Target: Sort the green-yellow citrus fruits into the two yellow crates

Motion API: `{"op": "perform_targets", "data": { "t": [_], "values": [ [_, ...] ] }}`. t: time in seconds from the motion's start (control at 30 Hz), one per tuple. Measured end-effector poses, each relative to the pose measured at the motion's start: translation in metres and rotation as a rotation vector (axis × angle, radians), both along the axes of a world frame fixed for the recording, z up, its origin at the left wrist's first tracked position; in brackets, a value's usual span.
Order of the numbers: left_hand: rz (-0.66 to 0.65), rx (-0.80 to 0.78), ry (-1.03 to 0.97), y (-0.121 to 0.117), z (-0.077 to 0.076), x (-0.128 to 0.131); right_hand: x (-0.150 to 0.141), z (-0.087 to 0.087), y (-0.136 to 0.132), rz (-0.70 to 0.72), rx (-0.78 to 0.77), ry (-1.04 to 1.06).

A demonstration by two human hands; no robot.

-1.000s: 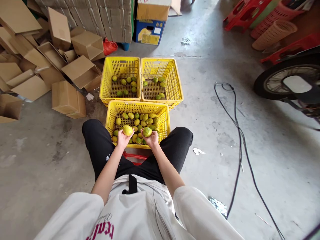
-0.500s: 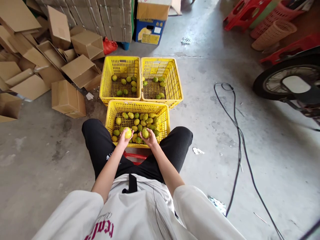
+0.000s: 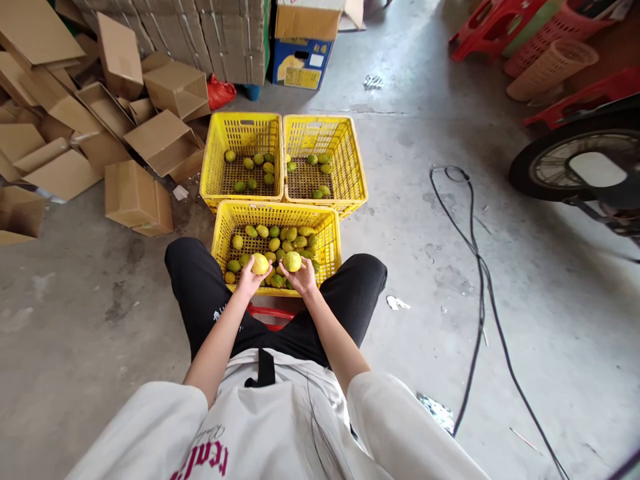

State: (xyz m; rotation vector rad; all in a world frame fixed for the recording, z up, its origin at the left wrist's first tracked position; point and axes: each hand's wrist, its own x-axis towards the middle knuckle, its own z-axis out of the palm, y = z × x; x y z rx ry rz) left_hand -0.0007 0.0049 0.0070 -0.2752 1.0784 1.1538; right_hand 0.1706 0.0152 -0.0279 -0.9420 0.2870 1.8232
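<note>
My left hand is closed around a yellow-green fruit, held over the near edge of the nearest yellow crate. My right hand grips another yellow-green fruit just beside it. The two fruits sit close together, a little apart. That crate holds several green and yellow fruits. Behind it stand two more yellow crates, the left one and the right one, each with a few fruits on its floor.
Loose cardboard boxes are piled at the left. A black cable runs over the concrete floor on the right. A motorbike wheel and red plastic stools are at the far right. A red stool is under me.
Both hands turned the fruits they hold and shifted slightly over the near crate. The fruits have come a little closer together than a second ago.
</note>
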Motion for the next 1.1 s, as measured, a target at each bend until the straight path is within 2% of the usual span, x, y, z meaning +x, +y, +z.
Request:
{"op": "perform_targets", "data": {
  "t": [0.1, 0.2, 0.33, 0.63, 0.83, 0.97, 1.1],
  "values": [
    [0.008, 0.014, 0.075, -0.001, -0.0027, -0.0002, -0.0003, -0.0027, 0.0, -0.046, -0.027, -0.087],
    [0.016, -0.002, 0.094, -0.0009, -0.0048, -0.0014, -0.0028, -0.0033, -0.0002, -0.011, -0.068, -0.116],
    [-0.008, -0.02, 0.107, 0.0002, -0.0059, -0.0011, -0.0049, -0.0004, -0.0012, 0.044, -0.062, -0.075],
    [-0.012, -0.029, -0.029, 0.0013, 0.0009, -0.0034, 0.0004, 0.003, 0.0008, -0.025, -0.035, 0.082],
    [-0.047, -0.02, 0.001, -0.0007, -0.0021, -0.002, -0.0013, 0.0047, -0.001, 0.022, -0.035, -0.023],
    [-0.107, 0.022, 0.055, -0.003, -0.0045, -0.0004, -0.0017, 0.0013, -0.0033, 0.132, -0.058, -0.075],
    [-0.119, 0.02, 0.046, -0.0026, -0.0019, -0.001, -0.003, -0.0045, -0.0053, 0.144, 0.006, -0.056]
  ]
}}
